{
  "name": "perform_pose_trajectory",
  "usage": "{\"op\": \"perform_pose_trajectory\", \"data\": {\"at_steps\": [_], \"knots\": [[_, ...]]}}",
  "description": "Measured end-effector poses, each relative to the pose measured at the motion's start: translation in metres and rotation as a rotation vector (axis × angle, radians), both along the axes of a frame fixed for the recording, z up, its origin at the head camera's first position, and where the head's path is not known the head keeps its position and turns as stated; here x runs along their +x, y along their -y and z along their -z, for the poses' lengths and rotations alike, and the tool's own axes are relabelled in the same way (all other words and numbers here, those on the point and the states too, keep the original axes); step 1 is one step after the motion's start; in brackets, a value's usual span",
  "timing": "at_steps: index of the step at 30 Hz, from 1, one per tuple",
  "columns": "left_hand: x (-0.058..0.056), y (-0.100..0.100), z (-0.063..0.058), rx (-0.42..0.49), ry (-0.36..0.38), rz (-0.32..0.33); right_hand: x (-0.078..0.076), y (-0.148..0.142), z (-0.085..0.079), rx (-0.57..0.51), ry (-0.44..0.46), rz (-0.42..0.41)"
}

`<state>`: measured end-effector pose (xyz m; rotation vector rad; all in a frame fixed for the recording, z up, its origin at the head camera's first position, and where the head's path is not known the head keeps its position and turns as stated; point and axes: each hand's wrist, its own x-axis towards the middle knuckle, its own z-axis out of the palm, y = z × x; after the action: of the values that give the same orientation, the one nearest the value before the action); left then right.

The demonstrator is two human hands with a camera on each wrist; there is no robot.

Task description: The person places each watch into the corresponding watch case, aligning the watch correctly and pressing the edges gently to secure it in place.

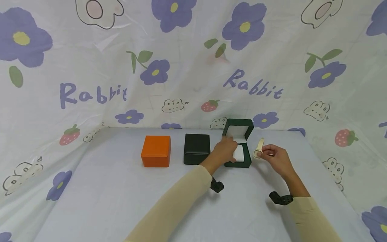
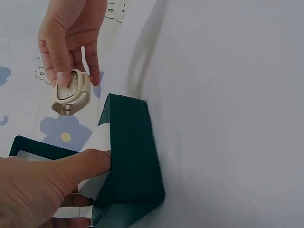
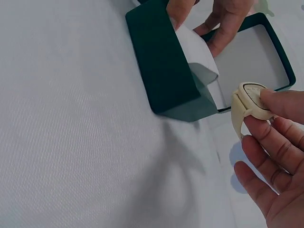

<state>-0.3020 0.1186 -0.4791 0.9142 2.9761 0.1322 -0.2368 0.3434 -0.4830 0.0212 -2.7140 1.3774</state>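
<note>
A dark green watch box [image 1: 247,158] stands with its lid raised at the back of the table. Reaching into its base, my left hand [image 1: 222,151] grips the white watch cushion [image 3: 199,50], thumb on the near side and fingers on the far side. Just right of the box, my right hand [image 1: 278,159] holds a cream watch [image 3: 251,100] above the table, pinched at its case between thumb and fingers. Its strap bends away below the case in the right wrist view. Part of the cushion is hidden by my left hand.
A closed black box [image 1: 196,148] stands close to the left of the green one, partly behind my left wrist. Farther left is a closed orange box [image 1: 156,151]. A white sheet [image 1: 115,188] covers the table, and a flower-printed curtain [image 1: 181,67] hangs behind.
</note>
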Motion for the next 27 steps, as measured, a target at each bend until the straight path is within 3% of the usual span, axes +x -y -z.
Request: {"op": "perform_pose_trajectory", "data": {"at_steps": [7, 17, 27], "knots": [[0.0, 0.005, 0.005, 0.083, -0.055, 0.029, 0.004, 0.006, -0.001, -0.058, -0.021, 0.034], [0.009, 0.011, 0.013, 0.158, -0.097, 0.049, 0.012, 0.013, -0.009, -0.139, -0.089, 0.073], [0.01, 0.018, 0.03, 0.389, -0.054, 0.102, 0.017, 0.019, -0.017, -0.196, -0.129, 0.077]]}}
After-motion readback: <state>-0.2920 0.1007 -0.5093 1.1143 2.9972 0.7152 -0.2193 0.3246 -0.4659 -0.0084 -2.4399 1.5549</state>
